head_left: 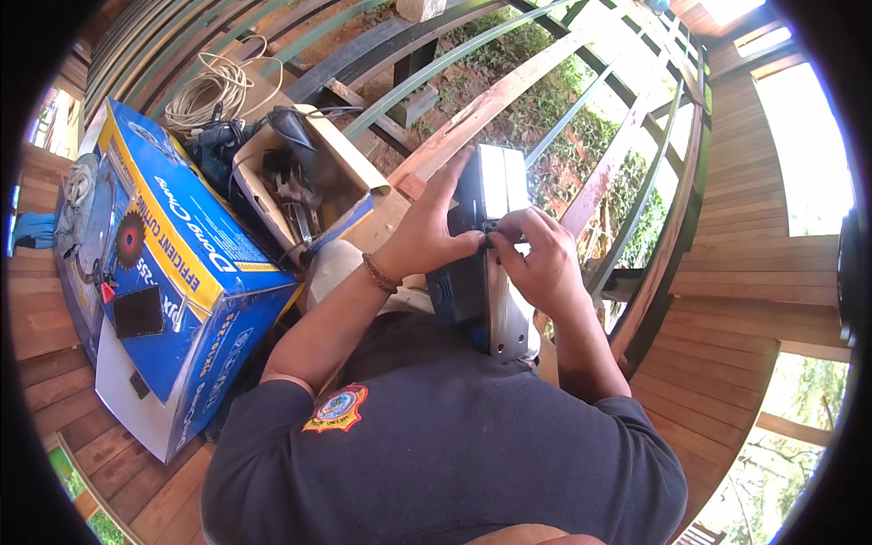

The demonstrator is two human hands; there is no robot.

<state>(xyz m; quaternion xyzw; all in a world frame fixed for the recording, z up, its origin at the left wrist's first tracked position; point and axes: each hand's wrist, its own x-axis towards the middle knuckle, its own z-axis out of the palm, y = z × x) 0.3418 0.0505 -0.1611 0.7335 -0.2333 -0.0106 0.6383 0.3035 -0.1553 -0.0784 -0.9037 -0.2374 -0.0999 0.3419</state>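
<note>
Pinching the dark part [491,226] with your right hand [542,259], left hand [429,233] spread, you could lose it if your grip slips.

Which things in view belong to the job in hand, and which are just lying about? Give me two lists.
Job in hand:
black-and-silver device, with the left hand and right hand at it

Apparently just lying about:
large blue-and-yellow box
open carton
coiled pale cable
flat black rectangle on the large box
</note>
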